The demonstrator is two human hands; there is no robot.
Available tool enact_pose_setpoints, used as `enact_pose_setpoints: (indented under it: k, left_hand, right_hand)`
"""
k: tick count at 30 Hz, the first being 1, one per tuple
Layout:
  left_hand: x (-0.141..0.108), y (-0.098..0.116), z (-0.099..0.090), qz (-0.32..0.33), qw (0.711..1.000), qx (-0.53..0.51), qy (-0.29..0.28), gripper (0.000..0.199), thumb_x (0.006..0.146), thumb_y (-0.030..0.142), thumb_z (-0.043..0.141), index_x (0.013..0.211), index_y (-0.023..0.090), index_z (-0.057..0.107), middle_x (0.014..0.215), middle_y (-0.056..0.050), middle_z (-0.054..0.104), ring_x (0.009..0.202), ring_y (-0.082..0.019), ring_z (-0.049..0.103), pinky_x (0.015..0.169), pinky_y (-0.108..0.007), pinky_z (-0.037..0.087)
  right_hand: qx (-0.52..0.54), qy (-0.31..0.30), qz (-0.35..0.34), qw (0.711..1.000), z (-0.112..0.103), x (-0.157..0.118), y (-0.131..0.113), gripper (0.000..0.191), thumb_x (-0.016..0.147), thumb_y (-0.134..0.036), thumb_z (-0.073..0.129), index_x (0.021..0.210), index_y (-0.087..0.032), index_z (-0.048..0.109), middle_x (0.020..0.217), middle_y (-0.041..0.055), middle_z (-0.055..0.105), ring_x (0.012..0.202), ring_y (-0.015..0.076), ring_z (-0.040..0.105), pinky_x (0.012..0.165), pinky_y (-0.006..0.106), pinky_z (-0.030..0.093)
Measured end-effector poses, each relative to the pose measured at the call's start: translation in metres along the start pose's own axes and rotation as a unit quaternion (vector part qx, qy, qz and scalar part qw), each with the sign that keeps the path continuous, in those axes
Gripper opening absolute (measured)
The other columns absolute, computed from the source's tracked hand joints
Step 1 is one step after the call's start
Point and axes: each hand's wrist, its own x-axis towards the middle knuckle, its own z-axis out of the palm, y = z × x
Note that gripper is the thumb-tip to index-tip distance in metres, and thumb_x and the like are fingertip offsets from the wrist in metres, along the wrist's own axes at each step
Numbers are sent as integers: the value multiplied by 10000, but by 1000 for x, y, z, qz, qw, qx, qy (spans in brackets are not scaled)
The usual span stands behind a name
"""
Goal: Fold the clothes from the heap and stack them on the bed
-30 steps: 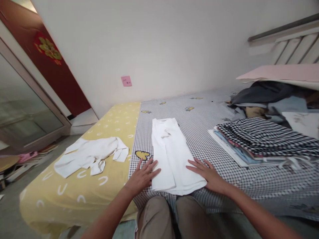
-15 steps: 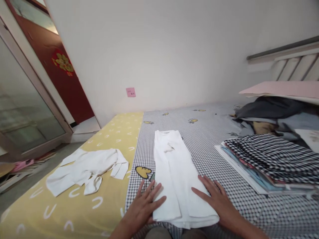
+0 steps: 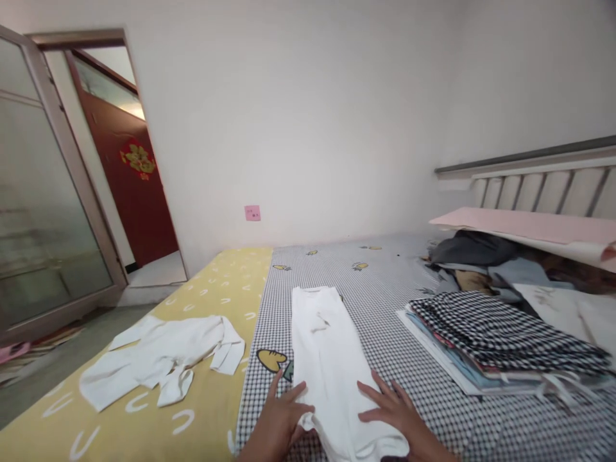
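A white shirt (image 3: 323, 359), folded into a long narrow strip with a small print near its far end, lies in front of me on the checked bedsheet. My left hand (image 3: 282, 414) grips its near left edge, where the cloth bunches under the fingers. On the near right edge, my right hand (image 3: 397, 414) has its fingers over the cloth, and the hem beside it curls up. Both thumbs are partly hidden. A second white garment (image 3: 166, 356), long-sleeved and loosely spread, lies to the left on the yellow part of the bed.
At right sits a stack with a black-and-white checked cloth (image 3: 500, 330) on top. Behind it are dark and grey clothes (image 3: 474, 250) under a pink board (image 3: 529, 223). The wall carries a pink note (image 3: 253, 213). A glass door (image 3: 43, 186) stands at far left.
My view has tilted up. Both hands have closed in on the near end of the white shirt, which now looks narrower, bunched and curled at the hem. The other white garment stays put.
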Motion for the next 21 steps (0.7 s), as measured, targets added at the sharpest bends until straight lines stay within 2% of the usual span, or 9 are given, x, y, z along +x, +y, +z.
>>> enact_pose_setpoints:
  k: [4,7,9,13,15,18,19,21]
  left_hand:
    - [-33,22,3,32,999,-13,15,277,879,383,629,1146,322,668,1031,54,789,1223,-218,626,1274,-458,52]
    - [-67,39,14,29,999,-27,10,321,895,481,620,1202,393,647,1009,86,788,1189,-194,646,1270,-405,143]
    - [-91,48,24,37,999,-26,1,374,913,527,580,1277,445,597,1036,97,782,1156,-169,666,1252,-376,210]
    - [-123,60,41,15,998,15,53,518,908,630,496,1358,382,564,1113,13,773,1151,-197,675,1214,-403,283]
    - [-127,66,44,1,997,48,59,484,872,652,532,1253,381,655,1288,-30,697,1283,-260,585,1220,-471,246]
    - [-119,74,44,-21,995,91,37,348,806,668,616,990,411,761,1507,-11,504,1417,-329,427,1229,-545,146]
    - [-116,75,43,-43,993,104,32,337,803,643,640,1018,411,758,1517,-20,489,1415,-325,429,1232,-542,137]
    - [-108,75,42,-89,990,111,26,460,823,575,661,1248,398,666,1458,-62,555,1344,-291,517,1233,-517,174]
  right_hand:
    - [-37,29,-21,999,23,-36,-11,231,952,-462,548,1128,-479,697,1483,-45,506,1440,350,338,1109,723,292]
    - [-31,3,-48,998,40,-68,-18,213,932,-458,585,1100,-529,695,1466,-91,513,1421,351,358,1099,709,330]
    - [-11,-18,-59,998,40,-87,-26,213,922,-481,595,1093,-566,687,1442,-110,534,1410,348,371,1094,703,346]
    - [62,-24,-26,997,10,-105,-52,232,906,-527,602,1115,-527,703,1424,-49,568,1450,347,295,1136,719,241]
    - [117,-51,-20,992,-10,-104,-63,259,879,-546,631,1110,-478,726,1421,10,577,1460,362,268,1136,734,207]
    - [173,-78,-22,982,-28,-97,-72,245,889,-530,620,1085,-452,744,1376,46,617,1454,365,285,1127,754,190]
    - [182,-71,-22,980,-29,-95,-72,238,897,-522,608,1079,-455,745,1363,45,628,1451,357,296,1131,750,183]
    - [207,-45,-16,977,-27,-95,-71,236,896,-515,605,1082,-464,740,1328,37,655,1433,338,349,1149,724,182]
